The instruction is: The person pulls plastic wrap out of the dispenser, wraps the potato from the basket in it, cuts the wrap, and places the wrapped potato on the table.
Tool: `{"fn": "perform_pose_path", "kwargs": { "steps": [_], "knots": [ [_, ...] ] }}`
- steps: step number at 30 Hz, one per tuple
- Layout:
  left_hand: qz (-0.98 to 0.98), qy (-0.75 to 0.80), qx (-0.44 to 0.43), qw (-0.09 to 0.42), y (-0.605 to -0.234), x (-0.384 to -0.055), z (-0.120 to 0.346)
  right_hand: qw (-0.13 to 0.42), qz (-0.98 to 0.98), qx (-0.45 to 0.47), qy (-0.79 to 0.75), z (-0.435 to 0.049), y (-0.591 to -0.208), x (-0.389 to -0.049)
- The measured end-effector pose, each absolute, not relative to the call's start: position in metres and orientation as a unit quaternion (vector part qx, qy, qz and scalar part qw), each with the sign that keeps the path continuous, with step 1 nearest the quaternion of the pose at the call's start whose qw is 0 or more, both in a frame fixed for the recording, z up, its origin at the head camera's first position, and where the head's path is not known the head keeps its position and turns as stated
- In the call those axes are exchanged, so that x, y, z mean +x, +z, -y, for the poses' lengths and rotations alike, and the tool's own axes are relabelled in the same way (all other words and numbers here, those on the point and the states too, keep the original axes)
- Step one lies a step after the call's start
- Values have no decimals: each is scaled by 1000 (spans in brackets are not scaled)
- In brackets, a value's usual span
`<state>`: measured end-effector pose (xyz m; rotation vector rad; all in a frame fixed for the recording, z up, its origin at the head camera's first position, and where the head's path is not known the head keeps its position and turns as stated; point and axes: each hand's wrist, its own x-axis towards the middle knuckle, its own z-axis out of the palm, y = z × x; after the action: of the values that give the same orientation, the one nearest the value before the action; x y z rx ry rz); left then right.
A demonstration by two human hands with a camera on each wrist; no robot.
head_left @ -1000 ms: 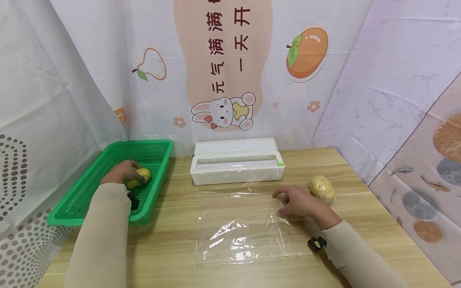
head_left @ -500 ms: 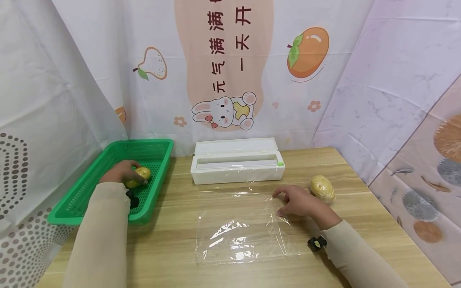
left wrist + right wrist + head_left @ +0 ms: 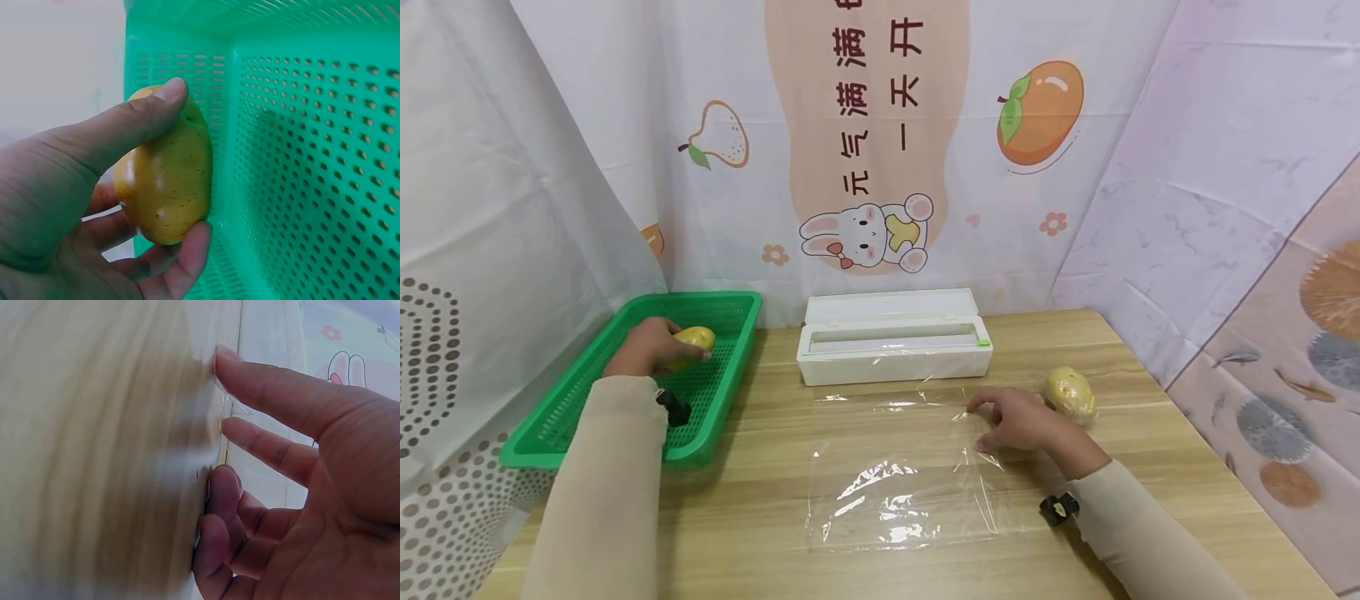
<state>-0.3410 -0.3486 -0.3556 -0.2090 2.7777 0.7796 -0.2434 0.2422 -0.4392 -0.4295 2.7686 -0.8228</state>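
In the green basket (image 3: 745,333), my left hand (image 3: 643,346) grips a yellow potato (image 3: 169,181). In the left wrist view the thumb lies across its top and the fingers curl under it, with the basket wall close behind. A clear sheet of cling film (image 3: 887,467) is spread on the table, drawn out from a white cling film box (image 3: 895,364). My right hand (image 3: 1018,419) rests at the sheet's right edge, fingers loosely bent, with a gap between thumb and forefinger in the right wrist view.
Beyond the right hand lies another potato (image 3: 1070,393), wrapped in shiny film. The box's lid (image 3: 891,306) stands raised at the back, before a printed curtain (image 3: 722,225). Fabric also hangs at both sides of the wooden table (image 3: 760,533).
My left hand has lifted the potato slightly from the basket floor and tilted it. The right hand, the film and the box stay where they were.
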Motion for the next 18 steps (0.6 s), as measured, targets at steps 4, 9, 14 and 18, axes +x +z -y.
{"fn": "perform_pose_path", "kwargs": {
  "steps": [4,9,14,18],
  "knots": [
    [-956,261,-73,107,-351,-340,346,111,-941,-149,-283,-242,-440,-244],
    [-962,256,-62,71,-346,-339,346,110,-941,-153,-282,-242,-440,-244],
    [-964,261,-51,25,-338,-339,342,112,-940,-150,-285,-242,-439,-244],
    [-960,278,-46,1,-332,-338,339,113,-938,-150,-291,-242,-439,-243]
  ]
}}
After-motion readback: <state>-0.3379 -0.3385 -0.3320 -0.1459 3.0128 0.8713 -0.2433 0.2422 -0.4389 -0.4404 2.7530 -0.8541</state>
